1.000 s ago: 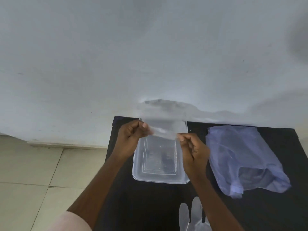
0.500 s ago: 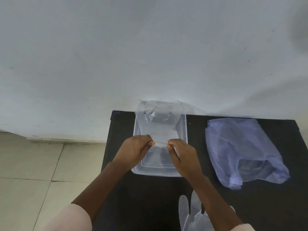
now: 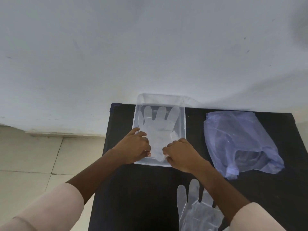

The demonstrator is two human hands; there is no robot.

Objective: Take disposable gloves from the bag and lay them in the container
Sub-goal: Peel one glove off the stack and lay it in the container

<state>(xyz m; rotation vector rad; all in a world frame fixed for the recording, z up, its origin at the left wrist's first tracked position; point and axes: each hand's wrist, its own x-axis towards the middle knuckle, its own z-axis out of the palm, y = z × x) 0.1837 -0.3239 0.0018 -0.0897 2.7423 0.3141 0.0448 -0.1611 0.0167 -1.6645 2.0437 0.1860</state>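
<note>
We have a glove (image 3: pixel 160 130) lying flat in the container (image 3: pixel 183 120), its long axis running from the near wall to the far wall, fingers toward the far edge of the table (image 3: pixel 141 189), cuff at the near wall between our hands; our left hand (image 3: pixel 133 147) sits at the cuff's left side, fingers curled, seemingly pinching or pressing the film, and our right hand (image 3: pixel 180 154) does likewise at the cuff's right side, though we cannot tell for sure whether either has a true grip or merely rests on it; the container stands at the far edge of the table, left of centre, and holds at least this one glove, more being hard to tell through clear film; a second glove (image 3: pixel 193 207) lies at the near edge, just under our right forearm, fingers pointing away from us, so the right hand is the nearer one for it; the bag (image 3: pixel 240 140) lies toward the far right corner, well apart from the container, crumpled, its contents unclear; we judge this glove nearly laid, the next needing a reach back toward us.
</note>
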